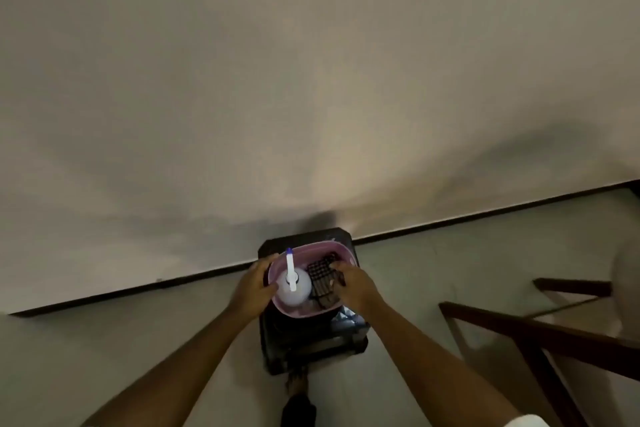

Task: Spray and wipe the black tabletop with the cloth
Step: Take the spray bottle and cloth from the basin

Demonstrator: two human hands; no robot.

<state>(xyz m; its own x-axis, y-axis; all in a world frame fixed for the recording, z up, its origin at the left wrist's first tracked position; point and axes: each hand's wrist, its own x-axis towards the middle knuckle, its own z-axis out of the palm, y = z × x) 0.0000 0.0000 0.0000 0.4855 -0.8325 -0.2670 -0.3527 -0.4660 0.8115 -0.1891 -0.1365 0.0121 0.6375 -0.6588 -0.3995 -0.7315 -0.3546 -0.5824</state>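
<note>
A small black table stands against the wall, low in the head view. On it sits a pink plastic basin. Inside the basin a white spray bottle with a blue-tipped nozzle stands on the left, and a dark checked cloth lies on the right. My left hand grips the basin's left rim beside the bottle. My right hand is closed over the basin's right side, its fingers on the cloth. Most of the tabletop is hidden under the basin.
A dark skirting line runs along the foot of the pale wall. A dark wooden chair frame stands to the right of the table. A crumpled bluish thing lies on the table's near right. My foot is just below the table.
</note>
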